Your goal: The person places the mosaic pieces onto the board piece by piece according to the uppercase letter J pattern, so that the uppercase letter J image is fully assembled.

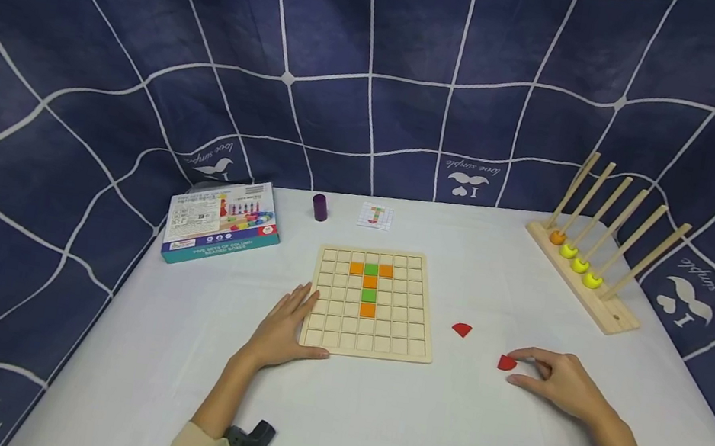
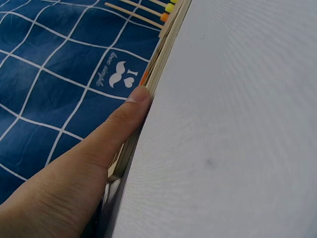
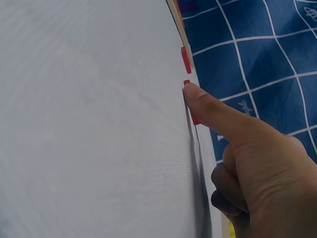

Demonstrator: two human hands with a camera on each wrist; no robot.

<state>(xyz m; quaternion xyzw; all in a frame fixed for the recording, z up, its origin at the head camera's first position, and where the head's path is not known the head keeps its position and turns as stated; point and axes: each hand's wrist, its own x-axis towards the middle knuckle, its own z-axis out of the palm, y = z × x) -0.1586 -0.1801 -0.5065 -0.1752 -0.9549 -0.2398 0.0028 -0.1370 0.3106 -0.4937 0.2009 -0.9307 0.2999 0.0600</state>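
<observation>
A square wooden grid board point(image 1: 322, 318) lies on the table, with orange and green square tiles point(image 1: 370, 282) set in a T shape. My left hand point(image 1: 283, 324) rests at its lower left corner, fingers on the left edge and thumb point(image 2: 130, 111) along the near edge. To the right of the board, my right hand point(image 1: 563, 381) pinches a red quarter-circle piece point(image 1: 506, 363) between thumb and index finger, low over the white cloth. In the right wrist view the thumb point(image 3: 213, 106) covers part of that piece. A second red quarter-circle piece point(image 1: 462, 330) lies between it and the board.
Behind the board are a purple cylinder point(image 1: 320, 207) and a small pattern card point(image 1: 375, 216). A toy box point(image 1: 223, 222) lies at the back left. At the back right stands a wooden peg rack point(image 1: 613, 321) with yellow and orange beads. A blue checked curtain point(image 1: 407, 122) hangs behind.
</observation>
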